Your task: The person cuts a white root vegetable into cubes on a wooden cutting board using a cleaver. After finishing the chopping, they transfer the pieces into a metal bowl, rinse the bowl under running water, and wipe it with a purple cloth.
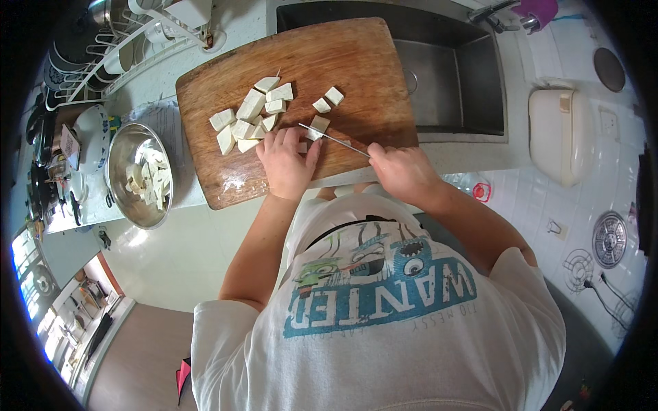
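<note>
A wooden cutting board (354, 67) lies across the counter and over part of the sink. My right hand (406, 172) grips a knife (342, 142) by its handle, and the thin blade lies over a pale block of food (318, 125). Beside that block, my left hand (288, 162) rests on the board with bent fingers, its thumb near small cut pieces; whether it pinches one is unclear. Several white chunks (251, 105) are heaped just beyond my left fingers. Two small cubes (334, 96) sit apart, farther up the board.
Left of the board, a steel bowl (118, 190) holds white scraps. A white dish rack (149, 64) with dishes stands at the upper left. The steel sink (437, 67) and its faucet (493, 13) are on the right. A plastic bottle (465, 181) is near my right forearm.
</note>
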The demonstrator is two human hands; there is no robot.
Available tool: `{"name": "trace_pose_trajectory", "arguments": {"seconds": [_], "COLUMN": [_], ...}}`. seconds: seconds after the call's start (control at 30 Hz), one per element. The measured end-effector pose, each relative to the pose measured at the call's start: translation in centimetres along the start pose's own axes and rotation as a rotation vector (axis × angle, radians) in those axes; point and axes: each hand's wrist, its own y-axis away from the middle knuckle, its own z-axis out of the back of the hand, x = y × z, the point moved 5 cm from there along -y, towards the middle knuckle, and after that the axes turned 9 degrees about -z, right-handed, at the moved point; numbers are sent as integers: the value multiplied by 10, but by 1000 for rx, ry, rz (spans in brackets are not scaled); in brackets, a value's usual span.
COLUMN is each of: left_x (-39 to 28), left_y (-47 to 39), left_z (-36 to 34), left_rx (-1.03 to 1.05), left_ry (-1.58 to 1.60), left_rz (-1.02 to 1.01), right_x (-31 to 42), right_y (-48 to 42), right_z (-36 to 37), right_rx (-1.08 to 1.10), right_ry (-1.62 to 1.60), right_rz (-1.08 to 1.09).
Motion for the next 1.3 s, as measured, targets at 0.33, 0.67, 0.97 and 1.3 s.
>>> {"name": "trace_pose_trajectory", "arguments": {"seconds": [0.33,0.67,0.97,1.3], "left_x": [2,-1,42,23], "left_y": [0,-2,-68,-73], "left_z": [-4,2,45,4], "left_rx": [-38,-113,-121,124], "left_ry": [23,57,-94,-299], "left_rz": [1,-61,-89,-73], "right_x": [16,-15,-4,-29], "right_y": [-20,-16,-9,-16], "right_z": [9,-20,-15,-15], "right_rx": [273,-29,137,29], "right_ry": [35,-123,-114,-160], "right_rz": [-131,-107,-49,-236]}}
